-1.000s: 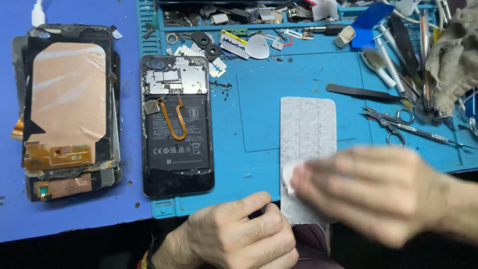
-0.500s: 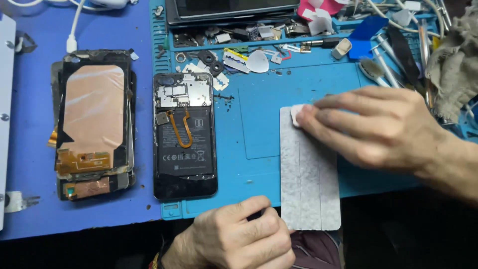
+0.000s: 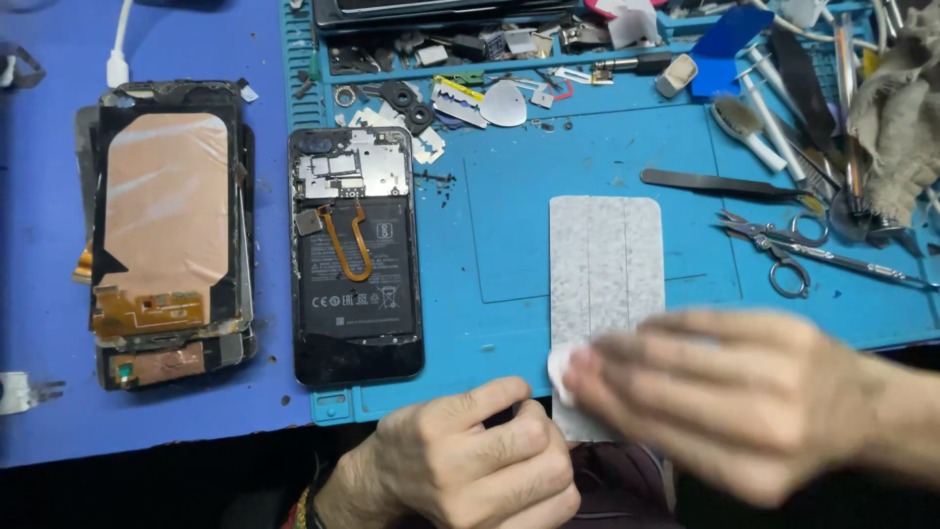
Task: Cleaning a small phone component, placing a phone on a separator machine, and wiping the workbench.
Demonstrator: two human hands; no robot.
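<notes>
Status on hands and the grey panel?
Right hand pressing white pad onto grey panel. Left hand at panel's near edge. Nothing in the way.

The right hand [image 3: 725,392] (blurred) presses a white pad [image 3: 562,370] onto the grey panel [image 3: 605,284].

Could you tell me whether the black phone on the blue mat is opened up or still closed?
Opened: the phone lies with its back cover off, so the battery, orange flex cable and metal shield show.

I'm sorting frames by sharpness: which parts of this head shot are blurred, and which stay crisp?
Head view: the right hand and its small white pad are smeared by motion; the left hand, opened black phone and grey rectangular panel are sharp; lighting even, no strong glare.
</notes>
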